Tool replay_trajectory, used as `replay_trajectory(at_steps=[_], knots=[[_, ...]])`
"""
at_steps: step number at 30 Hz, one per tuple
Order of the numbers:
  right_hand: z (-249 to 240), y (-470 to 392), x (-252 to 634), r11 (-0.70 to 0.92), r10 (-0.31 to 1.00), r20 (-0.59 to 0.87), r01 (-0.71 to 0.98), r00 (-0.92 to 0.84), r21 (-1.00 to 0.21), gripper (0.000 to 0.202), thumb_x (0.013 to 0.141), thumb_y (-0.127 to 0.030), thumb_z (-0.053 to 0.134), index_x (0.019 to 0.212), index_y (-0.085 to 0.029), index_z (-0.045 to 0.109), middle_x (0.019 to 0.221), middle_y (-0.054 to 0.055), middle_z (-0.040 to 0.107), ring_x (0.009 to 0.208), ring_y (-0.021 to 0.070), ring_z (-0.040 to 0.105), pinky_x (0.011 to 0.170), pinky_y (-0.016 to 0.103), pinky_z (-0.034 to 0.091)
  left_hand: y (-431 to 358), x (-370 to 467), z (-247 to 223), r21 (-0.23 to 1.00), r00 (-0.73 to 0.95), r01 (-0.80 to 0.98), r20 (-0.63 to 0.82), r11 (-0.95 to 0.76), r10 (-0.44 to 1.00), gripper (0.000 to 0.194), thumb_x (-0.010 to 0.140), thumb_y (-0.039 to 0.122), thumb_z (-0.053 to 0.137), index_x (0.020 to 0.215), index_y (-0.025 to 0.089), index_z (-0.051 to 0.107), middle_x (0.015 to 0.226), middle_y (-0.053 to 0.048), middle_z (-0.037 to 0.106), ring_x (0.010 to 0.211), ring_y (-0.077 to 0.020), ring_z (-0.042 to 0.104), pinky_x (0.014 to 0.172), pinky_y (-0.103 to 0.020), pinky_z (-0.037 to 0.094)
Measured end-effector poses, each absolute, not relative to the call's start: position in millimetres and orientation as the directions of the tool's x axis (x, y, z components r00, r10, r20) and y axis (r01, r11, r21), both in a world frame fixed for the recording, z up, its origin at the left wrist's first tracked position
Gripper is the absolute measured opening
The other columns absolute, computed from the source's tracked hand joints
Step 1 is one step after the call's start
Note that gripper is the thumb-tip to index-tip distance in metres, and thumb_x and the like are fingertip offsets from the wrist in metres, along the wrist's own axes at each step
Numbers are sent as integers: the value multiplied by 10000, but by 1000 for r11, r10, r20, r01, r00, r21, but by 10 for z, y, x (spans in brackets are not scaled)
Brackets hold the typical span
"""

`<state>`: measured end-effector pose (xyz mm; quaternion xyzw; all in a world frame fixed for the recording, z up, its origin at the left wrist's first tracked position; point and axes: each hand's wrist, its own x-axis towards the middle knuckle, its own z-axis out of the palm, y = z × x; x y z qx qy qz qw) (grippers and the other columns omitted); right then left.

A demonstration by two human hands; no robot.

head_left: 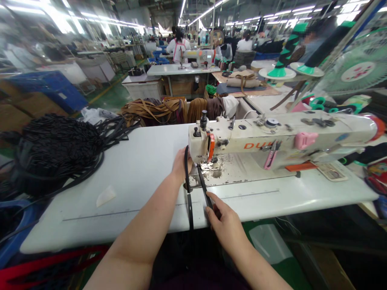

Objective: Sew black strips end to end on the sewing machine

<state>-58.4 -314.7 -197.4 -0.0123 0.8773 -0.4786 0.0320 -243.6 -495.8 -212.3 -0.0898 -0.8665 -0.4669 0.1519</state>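
A white sewing machine with an orange guard stands on a pale table. My right hand pinches a narrow black strap between thumb and fingers, in front of the machine. From there the strap runs up to the presser foot area under the machine head. My left hand is at the left side of the head, its fingers mostly hidden by it and by a strap. That black strap length passes over the hand and hangs down across the table's front edge.
A big bundle of black straps lies at the left on the table. A white scrap sits near a printed ruler line. Pink thread snips hang on the machine. Brown straps and thread cones stand behind; people work farther back.
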Motion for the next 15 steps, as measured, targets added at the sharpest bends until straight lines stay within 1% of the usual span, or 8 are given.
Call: replay_trajectory(at_steps=[2,4,6,8,10,12,15], knots=[[-1974,-3146,-575,546,-55,-52,14,-997,-838,480,929,-365,551,1375,-224,660,770,26,717,707,223,667,703,326,546,-4961,-2323,-2126,753,-932,306,362,582,22,170,912,171,593,952,193,757,1048,-69,766,1034,-269,698,961,-393,562],[-1970,-3145,-572,556,-60,-72,26,-996,-831,491,934,-370,539,1388,-217,647,771,26,706,706,224,659,701,331,537,-4964,-2172,-2142,723,-937,298,347,623,45,177,893,125,604,887,194,767,1015,-71,766,997,-252,709,936,-370,571],[-1968,-3144,-575,567,-66,-96,42,-993,-823,500,939,-376,526,1395,-207,638,770,24,689,698,223,647,696,337,523,-4969,-1997,-2162,665,-933,327,341,671,117,194,900,113,608,885,204,778,1035,-67,769,1020,-248,707,969,-394,564],[-1967,-3142,-581,568,-71,-118,58,-990,-821,504,939,-382,519,1398,-203,629,765,17,666,687,222,636,686,338,506,-4978,-1818,-2178,592,-912,391,353,705,210,203,939,148,603,1007,221,780,1128,-64,764,1133,-264,678,1067,-473,514],[-1969,-3140,-585,559,-79,-130,64,-988,-827,503,938,-383,520,1397,-204,619,740,0,634,671,217,624,669,334,489,-4993,-1660,-2188,530,-884,454,364,716,291,241,980,199,587,1164,228,741,1228,-68,741,1261,-279,621,1144,-541,444],[-1970,-3140,-586,549,-90,-130,60,-987,-834,489,937,-380,525,1387,-211,615,702,-21,596,649,210,610,656,327,474,-5010,-1547,-2195,498,-866,489,378,717,328,285,1003,234,575,1260,220,697,1302,-80,710,1348,-285,565,1180,-561,404],[-1968,-3141,-579,531,-105,-127,53,-986,-846,452,940,-379,532,1355,-222,618,659,-44,553,611,200,594,634,316,461,-5025,-1475,-2201,484,-858,503,379,716,346,307,1019,260,559,1300,218,677,1336,-86,693,1382,-288,541,1192,-561,394]])
